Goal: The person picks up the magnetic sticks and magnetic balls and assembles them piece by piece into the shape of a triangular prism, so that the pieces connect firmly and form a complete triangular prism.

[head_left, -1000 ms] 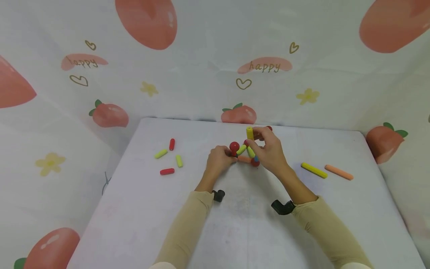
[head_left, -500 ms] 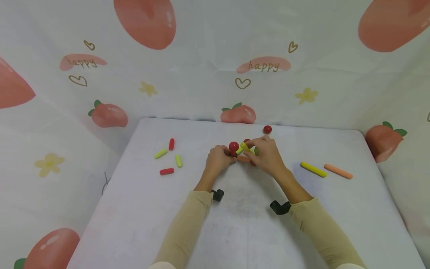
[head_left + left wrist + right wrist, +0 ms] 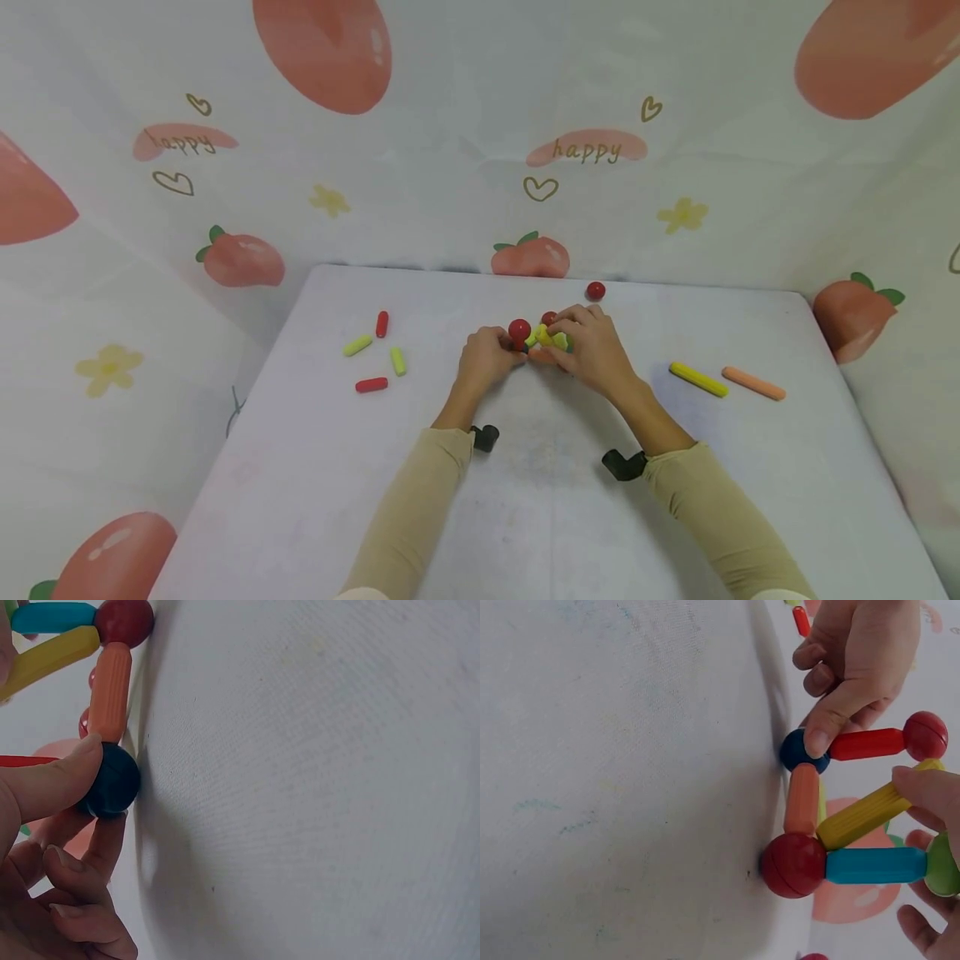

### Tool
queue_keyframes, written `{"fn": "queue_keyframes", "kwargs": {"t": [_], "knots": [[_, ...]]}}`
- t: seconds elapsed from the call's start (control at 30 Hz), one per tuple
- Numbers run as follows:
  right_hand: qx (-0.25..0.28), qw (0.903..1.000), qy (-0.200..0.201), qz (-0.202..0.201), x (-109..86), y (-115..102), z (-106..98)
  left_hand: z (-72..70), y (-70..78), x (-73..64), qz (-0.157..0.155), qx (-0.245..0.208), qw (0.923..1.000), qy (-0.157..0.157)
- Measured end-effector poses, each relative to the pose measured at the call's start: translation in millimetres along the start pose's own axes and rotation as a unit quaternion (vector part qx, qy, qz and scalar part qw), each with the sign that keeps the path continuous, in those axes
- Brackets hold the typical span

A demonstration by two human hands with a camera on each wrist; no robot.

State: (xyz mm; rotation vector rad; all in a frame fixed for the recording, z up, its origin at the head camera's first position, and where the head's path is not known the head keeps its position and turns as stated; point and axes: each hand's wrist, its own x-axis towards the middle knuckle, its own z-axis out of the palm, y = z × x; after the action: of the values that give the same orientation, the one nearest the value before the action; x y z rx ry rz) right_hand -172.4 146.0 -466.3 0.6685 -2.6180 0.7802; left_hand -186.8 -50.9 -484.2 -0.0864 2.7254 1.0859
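My left hand (image 3: 487, 358) pinches a dark blue ball (image 3: 116, 780) at a lower corner of a ball-and-stick magnetic frame. From that ball an orange stick (image 3: 802, 799) runs to a red ball (image 3: 793, 864), and a red stick (image 3: 866, 743) rises to another red ball (image 3: 519, 329). My right hand (image 3: 592, 346) holds a yellow stick (image 3: 866, 814) slantwise between fingers and thumb. Its lower end meets the lower red ball; its upper end is close to the upper one, contact unclear. A blue stick (image 3: 876, 865) carries a green ball (image 3: 941, 870) beside my right fingers.
Left on the table lie short red sticks (image 3: 371, 385) and yellow-green sticks (image 3: 357, 345). At right are a long yellow stick (image 3: 698, 379) and an orange stick (image 3: 753, 383). A loose red ball (image 3: 596, 290) sits near the back edge, before a printed cloth (image 3: 450, 167).
My right hand has moved down and left, bringing the yellow stick from upright above the frame to a slant across it. The back red ball is now uncovered. My left hand stays put.
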Motion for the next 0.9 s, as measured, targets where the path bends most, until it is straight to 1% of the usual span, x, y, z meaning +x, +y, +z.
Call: {"fn": "queue_keyframes", "kwargs": {"t": [0.2,0.33,0.43,0.5,0.53,0.6,0.67,0.73,0.77,0.83,0.9], "knots": [[-0.020,0.9998,0.003,0.002,-0.3,-2.8,2.6,3.4,-1.0,0.0,0.004,0.011,0.9999,0.010],[-0.039,0.9992,0.000,0.008,-0.1,-4.1,5.3,5.1,-0.2,0.1,0.007,0.018,0.9998,0.010],[-0.043,0.9990,-0.001,0.012,0.4,-4.8,6.2,5.0,0.7,0.3,0.005,0.024,0.9996,0.011],[-0.035,0.9993,-0.006,0.014,0.4,-4.5,5.2,4.9,1.1,0.3,0.001,0.027,0.9996,0.012],[-0.022,0.9996,-0.009,0.014,0.3,-3.7,3.7,4.9,1.3,0.3,0.000,0.028,0.9995,0.013],[0.022,0.9990,-0.020,0.032,-0.9,-1.5,-2.3,5.0,1.6,0.0,-0.001,0.029,0.9995,0.011],[0.086,0.9939,-0.028,0.064,-4.2,2.9,-10.0,5.0,1.8,-0.3,-0.001,0.027,0.9996,0.008],[0.150,0.9821,-0.035,0.108,-10.3,9.2,-16.5,4.3,1.8,-0.6,0.000,0.024,0.9997,0.005],[0.172,0.9748,-0.044,0.135,-14.6,12.5,-18.0,3.7,2.0,-1.0,0.000,0.023,0.9997,0.004],[0.194,0.9632,-0.064,0.175,-23.5,19.8,-15.8,2.8,1.9,-1.2,0.000,0.022,0.9997,0.008],[0.183,0.9579,-0.090,0.202,-32.3,25.4,-8.6,2.3,1.9,-1.3,-0.001,0.022,0.9997,0.010]]}}
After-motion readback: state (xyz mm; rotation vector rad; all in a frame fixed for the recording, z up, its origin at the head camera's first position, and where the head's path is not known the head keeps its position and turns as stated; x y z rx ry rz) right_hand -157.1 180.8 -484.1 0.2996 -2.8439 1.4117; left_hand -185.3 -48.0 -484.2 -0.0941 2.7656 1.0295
